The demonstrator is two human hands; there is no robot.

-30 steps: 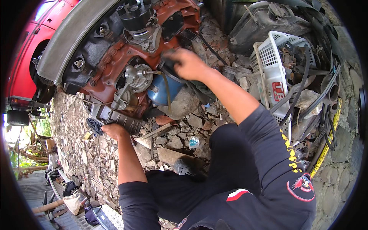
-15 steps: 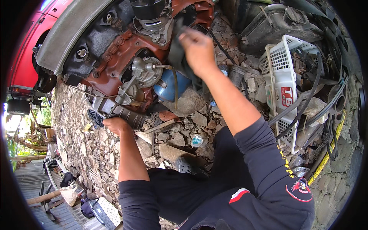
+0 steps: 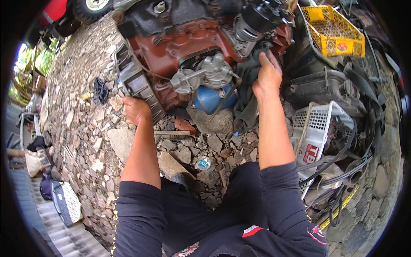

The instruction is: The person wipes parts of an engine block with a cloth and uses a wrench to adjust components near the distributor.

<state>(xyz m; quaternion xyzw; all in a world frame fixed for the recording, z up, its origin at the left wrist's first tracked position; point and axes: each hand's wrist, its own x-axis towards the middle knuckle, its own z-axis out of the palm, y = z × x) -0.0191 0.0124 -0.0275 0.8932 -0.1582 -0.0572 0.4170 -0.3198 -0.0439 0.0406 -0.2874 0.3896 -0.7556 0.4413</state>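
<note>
A person crouches over bare, rubble-strewn ground (image 3: 85,141), both hands on a red-brown engine (image 3: 171,43) that lies ahead of the knees, filling the space between the hands and beyond them. The left hand (image 3: 137,110) grips the lower edge of a grey ribbed housing (image 3: 139,83) at the engine's end, its fingertips hidden from view. The right hand (image 3: 268,76) grasps a dark cloth (image 3: 247,92), which bunches against the engine's side and hangs down to the left of that hand.

Much of the engine appears assembled: a black cap (image 3: 264,16) sits just beyond the right hand, while a grey pump (image 3: 209,73) and, under it, a blue canister (image 3: 209,99) are in place between the two hands. A tan hose (image 3: 227,99) slants down across the canister, to the left of the right hand, its lower end seemingly unconnected. The engine's weight looks to be partly propped by a grey rock (image 3: 214,122) below the canister. The cloth remains in use, by all appearances, so the job at the engine's side seems unfinished; how much is left cannot be told.
</note>
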